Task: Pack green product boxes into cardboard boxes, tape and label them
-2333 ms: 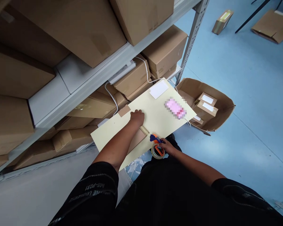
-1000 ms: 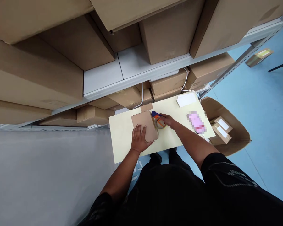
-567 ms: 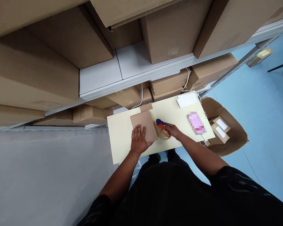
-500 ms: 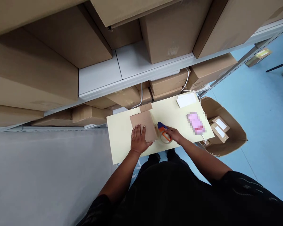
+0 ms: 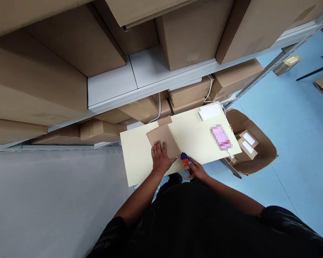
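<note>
A pale yellow tabletop (image 5: 193, 138) stands beside a grey shelf (image 5: 111, 86) over blue floor (image 5: 293, 125). The left hand (image 5: 161, 157) lies flat, fingers spread, on a cardboard box (image 5: 161, 133) left of centre; the right hand (image 5: 199, 170) grips a tape dispenser (image 5: 185, 159) by the box's near corner, overhanging the near edge; pale surface stretches between box and blurred pink object (image 5: 221, 137)

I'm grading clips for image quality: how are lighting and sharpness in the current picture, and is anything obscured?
Head view: pale table brightly lit, recesses between shelved boxes in shadow; same head view: left hand and cardboard box fairly sharp, tape dispenser in the right hand small, its fine detail hard to read; head view again: pixel blocks mask the pink object.
</note>
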A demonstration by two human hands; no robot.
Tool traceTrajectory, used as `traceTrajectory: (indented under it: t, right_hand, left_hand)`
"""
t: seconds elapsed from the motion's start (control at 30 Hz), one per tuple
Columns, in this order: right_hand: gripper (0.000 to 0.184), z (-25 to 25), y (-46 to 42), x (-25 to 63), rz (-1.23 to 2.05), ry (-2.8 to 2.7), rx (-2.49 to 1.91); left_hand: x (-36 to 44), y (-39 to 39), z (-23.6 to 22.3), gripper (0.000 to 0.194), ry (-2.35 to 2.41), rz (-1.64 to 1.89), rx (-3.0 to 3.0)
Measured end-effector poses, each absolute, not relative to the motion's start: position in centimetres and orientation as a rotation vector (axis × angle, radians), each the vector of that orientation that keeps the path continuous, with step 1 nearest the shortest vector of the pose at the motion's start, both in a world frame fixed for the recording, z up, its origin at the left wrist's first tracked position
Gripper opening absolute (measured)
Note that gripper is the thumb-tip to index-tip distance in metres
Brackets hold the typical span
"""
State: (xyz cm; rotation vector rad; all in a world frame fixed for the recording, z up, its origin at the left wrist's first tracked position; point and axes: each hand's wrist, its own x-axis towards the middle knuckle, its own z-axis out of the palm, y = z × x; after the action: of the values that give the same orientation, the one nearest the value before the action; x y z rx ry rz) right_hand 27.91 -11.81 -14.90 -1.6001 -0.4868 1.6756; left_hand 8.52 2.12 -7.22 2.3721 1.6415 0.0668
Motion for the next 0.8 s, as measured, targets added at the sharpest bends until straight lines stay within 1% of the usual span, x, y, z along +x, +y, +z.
traceTrajectory:
  t: [0.17,0.27,0.4,0.5,0.67,0.73,0.8]
  right_hand:
    - [0.068,-14.8,-8.9,28.6,1.575,-0.466,-1.615]
    - [0.062,-14.5,-6.6,29.6,1.556,-0.458,-1.633]
    - [0.057,-14.1,-2.4,31.6,1.642,-0.453,-1.704]
    - [0.049,-14.0,1.1,32.9,1.721,-0.488,-1.671]
    - [0.044,-13.7,6.0,33.2,1.804,-0.566,-1.699]
    - [0.045,-13.7,7.1,33.1,1.821,-0.610,-1.721]
    - [0.045,-13.7,7.4,33.1,1.832,-0.657,-1.734]
  left_hand:
    - [9.0,1.7,-6.5,0.097,1.666,0.041,2.384]
    - [8.4,1.3,-5.7,0.096,1.641,-0.060,2.393]
    - [7.2,0.9,-5.1,0.101,1.608,-0.184,2.419]
    - [6.1,1.1,-5.0,0.096,1.540,-0.223,2.460]
    - [4.4,2.2,-5.8,0.075,1.405,-0.149,2.526]
    - [4.1,2.6,-6.5,0.073,1.390,-0.100,2.555]
    - [4.0,2.8,-7.2,0.076,1.406,-0.068,2.565]
